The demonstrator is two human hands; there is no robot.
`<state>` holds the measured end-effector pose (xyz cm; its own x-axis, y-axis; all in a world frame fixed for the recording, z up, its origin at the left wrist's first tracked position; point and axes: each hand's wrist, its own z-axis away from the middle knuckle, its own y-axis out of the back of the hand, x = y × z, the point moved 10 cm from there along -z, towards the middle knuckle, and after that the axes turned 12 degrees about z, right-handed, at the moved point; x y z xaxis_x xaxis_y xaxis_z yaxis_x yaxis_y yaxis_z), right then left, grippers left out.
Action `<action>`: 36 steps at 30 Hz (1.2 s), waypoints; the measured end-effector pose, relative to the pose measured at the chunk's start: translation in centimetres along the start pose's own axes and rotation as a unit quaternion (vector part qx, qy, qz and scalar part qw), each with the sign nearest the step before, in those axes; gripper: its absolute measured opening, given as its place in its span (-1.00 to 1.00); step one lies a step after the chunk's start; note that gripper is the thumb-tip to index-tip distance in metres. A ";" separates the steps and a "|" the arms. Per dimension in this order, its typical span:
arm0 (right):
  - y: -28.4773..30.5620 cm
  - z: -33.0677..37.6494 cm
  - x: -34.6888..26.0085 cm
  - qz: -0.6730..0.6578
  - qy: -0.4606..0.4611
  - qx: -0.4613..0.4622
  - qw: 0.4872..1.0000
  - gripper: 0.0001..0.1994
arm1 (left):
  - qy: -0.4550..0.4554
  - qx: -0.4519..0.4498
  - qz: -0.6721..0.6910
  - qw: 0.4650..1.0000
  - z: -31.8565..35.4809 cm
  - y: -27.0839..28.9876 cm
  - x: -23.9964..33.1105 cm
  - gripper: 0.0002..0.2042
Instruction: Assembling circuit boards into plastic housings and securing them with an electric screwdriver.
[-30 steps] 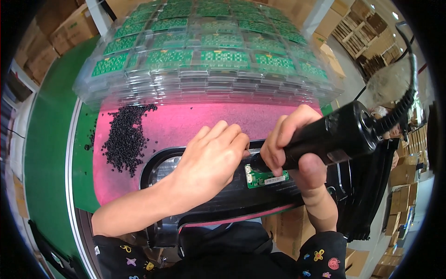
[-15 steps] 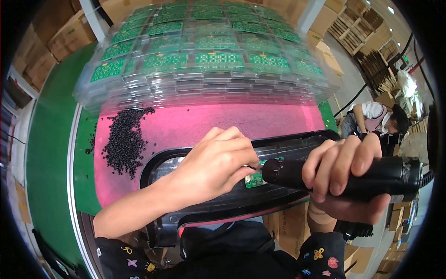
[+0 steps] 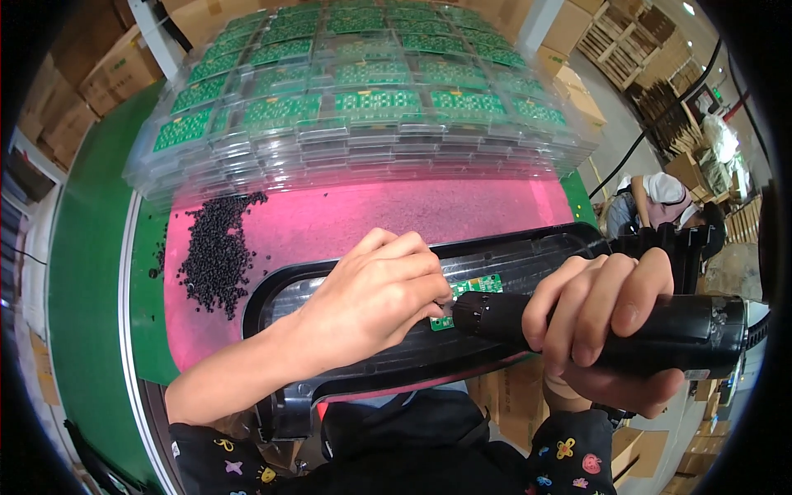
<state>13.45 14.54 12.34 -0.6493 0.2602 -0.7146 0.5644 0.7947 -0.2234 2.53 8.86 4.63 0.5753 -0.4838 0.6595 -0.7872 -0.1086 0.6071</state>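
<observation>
My right hand (image 3: pixel 598 326) wraps around a black electric screwdriver (image 3: pixel 660 340), which lies nearly level with its nose toward the left. Just off that nose, the fingers of my left hand (image 3: pixel 379 289) are pinched together at the screwdriver's tip; what they hold is too small and hidden to name. Beneath the tip is a green circuit board (image 3: pixel 487 285), partly covered by my fingers and the tool. It lies inside a long black plastic housing (image 3: pixel 528 257) with rounded ends and a raised rim.
Small black screws (image 3: pixel 216 256) lie heaped on the pink mat (image 3: pixel 363 202) at the left. Behind stand stacked clear trays (image 3: pixel 363 157) bearing green circuit boards. Green table surface (image 3: pixel 91 272) extends left. Another person (image 3: pixel 660 202) sits bent over at the far right, near a hanging cable (image 3: pixel 660 120).
The screwdriver and my right hand have shifted slightly left and down. More of the circuit board shows above the tool's nose. My left fingers stay pinched beside the tip.
</observation>
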 end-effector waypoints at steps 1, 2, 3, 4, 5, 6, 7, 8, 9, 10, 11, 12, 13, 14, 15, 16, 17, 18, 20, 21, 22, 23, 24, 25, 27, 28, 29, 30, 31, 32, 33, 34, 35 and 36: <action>0.1 0.0 0.0 0.000 -0.001 0.000 1.000 -0.48 | -0.007 0.000 0.001 1.000 0.1 0.0 0.0 -0.86; 0.0 0.0 0.3 0.012 -0.041 -0.017 0.999 -0.48 | -0.010 0.000 0.003 1.000 -0.1 -0.1 0.3 -0.86; -0.2 0.1 0.7 0.025 -0.081 -0.034 0.996 -0.48 | -0.005 -0.001 0.011 1.000 -0.2 -0.1 0.4 -0.88; 0.1 0.6 1.1 0.042 -0.115 -0.007 0.992 -0.47 | -0.001 -0.002 0.018 1.000 -0.4 -0.1 0.5 -0.89; 0.0 1.0 1.7 0.050 -0.141 -0.011 0.989 -0.47 | 0.003 0.000 0.015 1.000 -0.3 -0.1 0.3 -0.89; 0.0 1.3 2.4 0.058 -0.168 -0.016 0.984 -0.47 | 0.027 0.007 0.005 1.000 -0.1 0.1 -0.3 -0.91; -0.1 1.4 2.8 0.054 -0.169 -0.019 0.984 -0.47 | 0.051 0.015 -0.005 0.999 0.0 0.2 -0.9 -0.92; -0.2 1.5 2.9 0.058 -0.170 -0.027 0.983 -0.47 | 0.051 0.017 -0.005 0.999 0.0 0.3 -0.9 -0.92; -0.3 1.7 3.1 0.062 -0.172 -0.035 0.982 -0.47 | 0.057 0.023 -0.008 0.998 -0.1 0.4 -1.0 -0.94; -0.4 1.8 3.3 0.061 -0.173 -0.037 0.982 -0.47 | 0.064 0.030 -0.011 0.997 -0.1 0.5 -1.0 -0.93; -0.3 1.9 3.7 0.063 -0.181 -0.028 0.981 -0.47 | 0.066 0.032 -0.012 0.997 0.0 0.5 -1.1 -0.93; -0.2 2.0 4.0 0.064 -0.190 -0.020 0.980 -0.47 | 0.074 0.037 -0.020 0.996 0.0 0.5 -1.2 -0.92; -0.4 2.1 4.2 0.061 -0.191 -0.023 0.979 -0.47 | 0.084 0.042 -0.027 0.995 0.2 0.6 -1.4 -0.90; -0.5 2.0 3.9 0.063 -0.190 -0.023 0.980 -0.47 | 0.084 0.045 -0.027 0.995 0.1 0.6 -1.2 -0.90; -0.5 2.0 3.7 0.065 -0.189 -0.023 0.980 -0.48 | 0.087 0.041 -0.024 0.995 0.0 0.5 -1.2 -0.89; -0.6 1.9 3.7 0.064 -0.189 -0.026 0.979 -0.48 | 0.091 0.036 -0.022 0.995 -0.1 0.5 -1.1 -0.88; -1.0 1.7 3.7 0.058 -0.170 -0.045 0.983 -0.47 | 0.095 0.040 -0.026 0.994 0.0 0.5 -1.3 -0.88; -1.4 1.5 3.7 0.051 -0.151 -0.064 0.985 -0.47 | 0.087 0.048 -0.022 0.995 0.0 0.5 -1.2 -0.88; -1.1 1.2 4.6 0.026 -0.152 -0.054 0.987 -0.48 | 0.085 0.060 -0.024 0.994 0.1 0.6 -1.5 -0.88; -2.1 0.7 4.7 -0.009 -0.125 -0.145 0.981 -0.49 | 0.082 0.059 -0.024 0.995 0.4 0.6 -1.8 -0.87; -3.6 0.8 4.7 -0.043 -0.096 -0.233 0.967 -0.49 | 0.079 0.059 -0.022 0.995 0.6 0.7 -1.9 -0.87; -3.6 0.8 4.3 -0.052 -0.079 -0.225 0.970 -0.49 | 0.077 0.055 -0.019 0.995 0.4 0.6 -1.5 -0.85; -3.9 0.9 4.0 -0.051 -0.079 -0.228 0.969 -0.49 | 0.076 0.058 -0.020 0.995 0.2 0.6 -1.4 -0.85; -3.7 0.9 4.0 -0.038 -0.094 -0.206 0.973 -0.49 | 0.069 0.055 -0.017 0.996 -0.1 0.5 -1.1 -0.85; -3.6 1.5 5.2 -0.034 -0.179 -0.188 0.965 -0.53 | 0.079 0.050 -0.026 0.995 0.3 0.6 -1.4 -0.84; -3.8 1.4 5.5 -0.040 -0.179 -0.191 0.964 -0.53 | 0.084 0.052 -0.030 0.995 0.6 0.8 -1.5 -0.84; -3.8 1.5 5.9 -0.034 -0.192 -0.187 0.963 -0.54 | 0.077 0.060 -0.034 0.995 0.7 0.8 -1.5 -0.85; -3.9 1.6 6.2 -0.029 -0.205 -0.183 0.961 -0.54 | 0.070 0.069 -0.040 0.994 0.7 0.8 -1.5 -0.85; -3.7 1.7 6.3 -0.008 -0.219 -0.162 0.962 -0.53 | 0.069 0.067 -0.037 0.995 0.7 0.8 -1.5 -0.85; -3.3 2.2 6.6 0.011 -0.246 -0.117 0.962 -0.50 | 0.078 0.056 -0.038 0.995 0.8 0.7 -1.8 -0.86; -2.9 2.2 6.2 0.039 -0.252 -0.109 0.961 -0.49 | 0.081 0.043 -0.036 0.995 0.5 0.5 -1.8 -0.86; -2.5 2.3 5.9 0.066 -0.258 -0.101 0.959 -0.48 | 0.073 0.041 -0.032 0.996 0.3 0.4 -1.5 -0.86; -2.0 2.2 5.9 0.070 -0.257 -0.096 0.959 -0.48 | 0.079 0.026 -0.035 0.996 0.3 0.1 -1.5 -0.86; -2.4 1.9 5.6 0.015 -0.231 -0.125 0.965 -0.47 | 0.086 0.010 -0.039 0.996 0.3 -0.2 -1.5 -0.87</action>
<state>9.41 13.06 7.62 -0.3062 0.0586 -0.9502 0.4017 0.9128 -0.0732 1.75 9.33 3.41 0.6631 -0.3181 0.6776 -0.7419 -0.1584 0.6516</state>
